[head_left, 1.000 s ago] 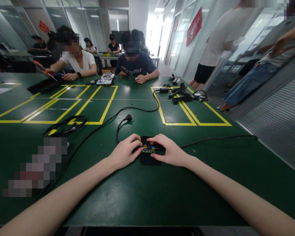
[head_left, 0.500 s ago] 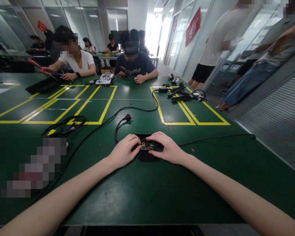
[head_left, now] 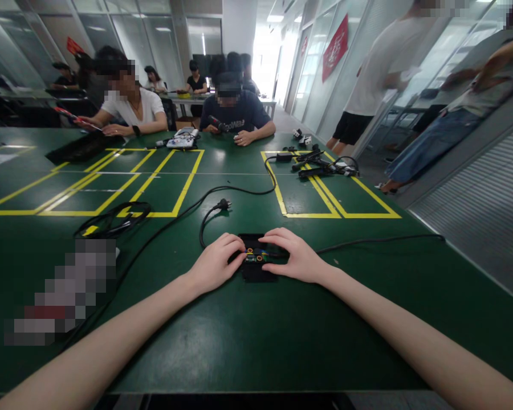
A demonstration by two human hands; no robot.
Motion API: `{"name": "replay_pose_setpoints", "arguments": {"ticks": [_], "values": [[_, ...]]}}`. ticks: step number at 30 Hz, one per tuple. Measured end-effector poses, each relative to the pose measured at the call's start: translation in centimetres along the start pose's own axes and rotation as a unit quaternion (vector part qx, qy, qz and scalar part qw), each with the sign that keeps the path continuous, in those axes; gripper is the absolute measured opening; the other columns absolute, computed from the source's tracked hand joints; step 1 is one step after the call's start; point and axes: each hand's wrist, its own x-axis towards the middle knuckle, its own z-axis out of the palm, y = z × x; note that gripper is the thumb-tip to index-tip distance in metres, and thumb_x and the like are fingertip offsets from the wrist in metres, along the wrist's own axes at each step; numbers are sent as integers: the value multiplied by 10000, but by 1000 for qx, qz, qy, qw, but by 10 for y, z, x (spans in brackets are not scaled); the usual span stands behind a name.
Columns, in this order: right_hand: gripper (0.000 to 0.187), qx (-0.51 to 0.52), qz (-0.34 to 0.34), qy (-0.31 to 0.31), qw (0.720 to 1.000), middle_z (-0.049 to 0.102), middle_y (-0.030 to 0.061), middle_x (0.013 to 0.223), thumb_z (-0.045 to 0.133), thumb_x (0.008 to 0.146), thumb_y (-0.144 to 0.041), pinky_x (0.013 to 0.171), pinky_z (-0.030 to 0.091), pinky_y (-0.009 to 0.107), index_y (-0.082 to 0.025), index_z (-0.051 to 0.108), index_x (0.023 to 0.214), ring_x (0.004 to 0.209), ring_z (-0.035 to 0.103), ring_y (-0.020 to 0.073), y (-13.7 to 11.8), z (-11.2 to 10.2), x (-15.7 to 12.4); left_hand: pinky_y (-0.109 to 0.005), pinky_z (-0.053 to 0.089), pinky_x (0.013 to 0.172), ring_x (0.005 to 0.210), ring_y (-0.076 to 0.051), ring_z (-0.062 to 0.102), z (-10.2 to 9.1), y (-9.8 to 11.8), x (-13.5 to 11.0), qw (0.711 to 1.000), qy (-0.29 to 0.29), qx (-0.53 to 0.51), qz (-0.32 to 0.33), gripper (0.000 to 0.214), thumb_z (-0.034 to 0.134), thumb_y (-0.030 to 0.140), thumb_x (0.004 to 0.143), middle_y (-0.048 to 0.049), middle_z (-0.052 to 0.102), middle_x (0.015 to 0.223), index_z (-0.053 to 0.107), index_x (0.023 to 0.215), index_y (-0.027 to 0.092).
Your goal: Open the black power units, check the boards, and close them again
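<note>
A small black box (head_left: 256, 272) with its inside showing, orange rings and coloured parts, lies on the green table (head_left: 256, 341) in front of me. My left hand (head_left: 216, 263) rests on its left side, fingers curled onto its edge. My right hand (head_left: 294, 257) covers its right side, fingers bent over the top and pressing on it. A black cable runs from under my right hand to the right (head_left: 380, 241). Another black cord with a plug (head_left: 223, 203) curls just beyond the box.
Yellow tape rectangles (head_left: 154, 182) mark the table. A coiled black cable (head_left: 111, 219) lies at left. Black tools and cords (head_left: 320, 165) are heaped at back right. Two seated people (head_left: 235, 111) work across the table; others stand at right (head_left: 380, 80).
Both hands and the box have shifted slightly away from me on the table; the grip on the box looks the same.
</note>
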Motion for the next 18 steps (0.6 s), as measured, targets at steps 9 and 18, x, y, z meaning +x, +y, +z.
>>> {"name": "replay_pose_setpoints", "arguments": {"ticks": [9,18], "values": [[453,-12,-1,0,1000,688,114,1197,791,876,-430,945,591,452,-234,669,1266,1106,671,284,-2,3,3,-364,571,902,1006,-223,669,1,-1,1,1000,4,4,-1,90,595,191,993,-63,716,1034,668,941,197],[64,-24,4,-16,1000,635,47,887,631,890,-193,703,519,325,-205,616,951,795,610,200,-7,-12,1,-292,570,777,906,-178,678,-3,2,-1,998,22,50,-32,142,563,275,1021,-46,660,1082,683,977,211]]}}
